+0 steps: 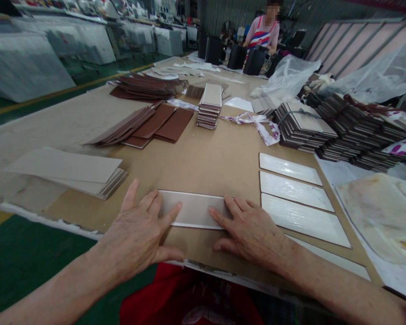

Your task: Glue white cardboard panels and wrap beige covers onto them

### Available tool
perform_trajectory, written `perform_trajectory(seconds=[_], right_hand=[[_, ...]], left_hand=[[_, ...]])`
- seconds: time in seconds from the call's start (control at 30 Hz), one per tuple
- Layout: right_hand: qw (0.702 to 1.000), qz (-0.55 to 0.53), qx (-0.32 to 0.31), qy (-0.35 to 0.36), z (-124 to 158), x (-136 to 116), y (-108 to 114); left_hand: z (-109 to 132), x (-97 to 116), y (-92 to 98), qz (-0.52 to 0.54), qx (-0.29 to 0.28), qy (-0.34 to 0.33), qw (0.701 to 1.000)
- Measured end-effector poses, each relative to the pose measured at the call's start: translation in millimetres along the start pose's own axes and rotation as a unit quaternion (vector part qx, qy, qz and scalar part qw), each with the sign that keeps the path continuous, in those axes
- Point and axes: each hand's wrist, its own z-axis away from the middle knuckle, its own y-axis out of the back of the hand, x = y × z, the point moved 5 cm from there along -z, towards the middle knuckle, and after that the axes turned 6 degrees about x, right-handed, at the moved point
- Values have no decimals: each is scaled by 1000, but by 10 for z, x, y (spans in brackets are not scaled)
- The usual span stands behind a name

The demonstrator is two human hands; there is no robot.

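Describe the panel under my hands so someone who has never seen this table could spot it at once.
On the brown table, look at the near edge, between the beige stack and three glossy white panels. The panel lies there alone, left hand and right hand on its ends. Unlike the white ones, it is matte grey with a pale rim.

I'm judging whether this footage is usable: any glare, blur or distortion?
Head view: glare streaks the glossy white panels beside the right hand; the wide lens bows the table; the far background is soft; the grey panel at the left hand is sharp.
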Motion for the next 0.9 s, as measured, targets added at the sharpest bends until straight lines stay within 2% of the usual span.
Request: perform_trajectory(seconds=[0.2, 0.33, 0.4, 0.5, 0.63, 0.73, 0.8, 0.87, 0.9], right_hand=[[1000, -7, 0, -11, 353, 425, 46], [998, -55, 6, -36, 442, 624, 135], [994, -108, -7, -26, 419, 570, 106], [986, -165, -38, 7, 390, 351, 44], [986, -163, -23, 29, 445, 44, 101], [992, -95, 39, 68, 477, -166, 79], [989, -24, 127, 79, 450, -251, 13], [978, 22, 190, 85, 403, -299, -75], [975, 39, 201, 89, 376, -310, -111]], left_hand=[[154, -192, -52, -10, -6, -17, 1000], [216, -213, -91, -22, -9, -20, 1000], [226, -221, -86, -13, -4, -17, 1000], [271, -267, -61, -3, 0, -30, 1000], [425, -339, -51, -5, 3, -70, 997], [513, -372, -44, 3, 56, -56, 997], [540, -391, -51, 4, 86, -43, 995], [554, -408, -75, -5, 83, -61, 995], [563, -423, -90, -11, 73, -76, 994]])
